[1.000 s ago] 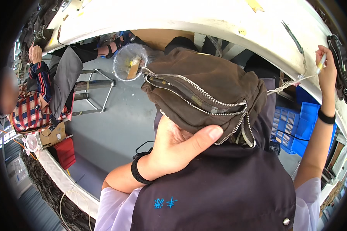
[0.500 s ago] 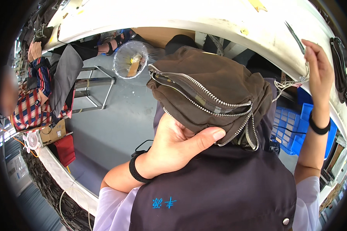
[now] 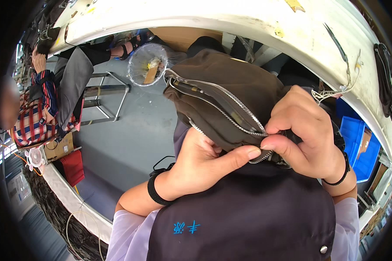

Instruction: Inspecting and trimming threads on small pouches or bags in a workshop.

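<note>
Head view: the brown bag (image 3: pixel 231 71) is held above the dark apron (image 3: pixel 248 209), left hand (image 3: pixel 200 161) gripping its lower edge, right hand (image 3: pixel 307 135) pinching the zipper (image 3: pixel 245 107) end; the soft bag (pocket (image 3: pixel 217 100) gaping) could slip should either grip slacken.

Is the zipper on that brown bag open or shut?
Open. The zipper on the bag has two rows of metal teeth apart, with camouflage-patterned cloth showing between; they meet by the right hand.
</note>
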### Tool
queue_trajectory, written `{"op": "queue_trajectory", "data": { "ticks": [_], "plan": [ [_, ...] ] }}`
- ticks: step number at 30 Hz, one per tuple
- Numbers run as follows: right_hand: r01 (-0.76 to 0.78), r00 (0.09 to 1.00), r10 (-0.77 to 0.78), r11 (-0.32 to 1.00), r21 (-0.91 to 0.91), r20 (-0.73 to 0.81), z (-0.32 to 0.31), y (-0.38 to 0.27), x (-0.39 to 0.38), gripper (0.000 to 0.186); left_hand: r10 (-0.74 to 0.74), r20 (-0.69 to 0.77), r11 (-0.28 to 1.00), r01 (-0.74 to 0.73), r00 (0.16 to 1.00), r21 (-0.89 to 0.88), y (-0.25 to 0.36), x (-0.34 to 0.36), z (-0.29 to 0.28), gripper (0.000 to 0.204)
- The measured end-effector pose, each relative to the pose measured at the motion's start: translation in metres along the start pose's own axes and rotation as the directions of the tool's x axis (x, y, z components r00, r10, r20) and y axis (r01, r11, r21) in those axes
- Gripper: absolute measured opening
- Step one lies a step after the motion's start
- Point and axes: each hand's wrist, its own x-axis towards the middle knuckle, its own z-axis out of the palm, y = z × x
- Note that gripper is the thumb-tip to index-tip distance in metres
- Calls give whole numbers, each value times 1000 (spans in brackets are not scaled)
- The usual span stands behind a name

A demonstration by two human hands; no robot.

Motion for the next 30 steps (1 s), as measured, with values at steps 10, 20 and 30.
{"op": "queue_trajectory", "data": {
  "ticks": [10,20,30],
  "plan": [
    [-134,968,167,975,178,-189,16,-3,-26,13,1,22,793,13,1000,-609,-2,-2,-11,43],
    [35,958,-35,999,-5,-284,16,-2,-21,18,-59,69,838,87,996,-539,-1,-8,-22,63],
    [-5,1000,3,992,-123,-19,8,-22,12,51,198,149,972,-214,969,97,-5,-15,-15,40]
  ]
}}
